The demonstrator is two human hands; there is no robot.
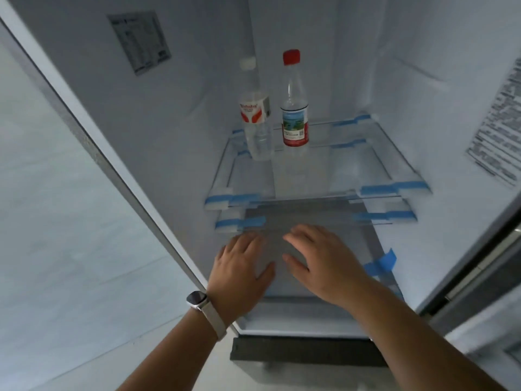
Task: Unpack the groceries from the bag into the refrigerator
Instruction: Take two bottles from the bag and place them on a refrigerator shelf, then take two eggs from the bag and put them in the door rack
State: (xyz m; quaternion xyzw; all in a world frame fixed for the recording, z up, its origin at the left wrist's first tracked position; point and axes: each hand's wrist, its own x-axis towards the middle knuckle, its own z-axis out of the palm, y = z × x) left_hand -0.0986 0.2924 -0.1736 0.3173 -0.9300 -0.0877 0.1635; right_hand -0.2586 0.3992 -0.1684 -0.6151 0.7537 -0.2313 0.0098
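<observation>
Both sets of fingers are spread wide and hold nothing: the left hand [244,263], with a watch [197,300] at its wrist, and the right hand [318,259] hover side by side, palms down, in front of the lower glass shelf [375,218] of the open refrigerator [174,114]. Beyond them, on the upper glass shelf [352,176], stand two upright bottles just beside each other: a white-capped bottle [255,122] on the left and a red-capped bottle [294,108] on the right. The bag is not in view, so this looks like a gap between items; the next move likely calls for turning back to the bag for another. The shelf right of the bottles is open. Blue tape [380,263] marks shelf corners, and the front shelf edges sit close above the hands, so they should draw straight back.
</observation>
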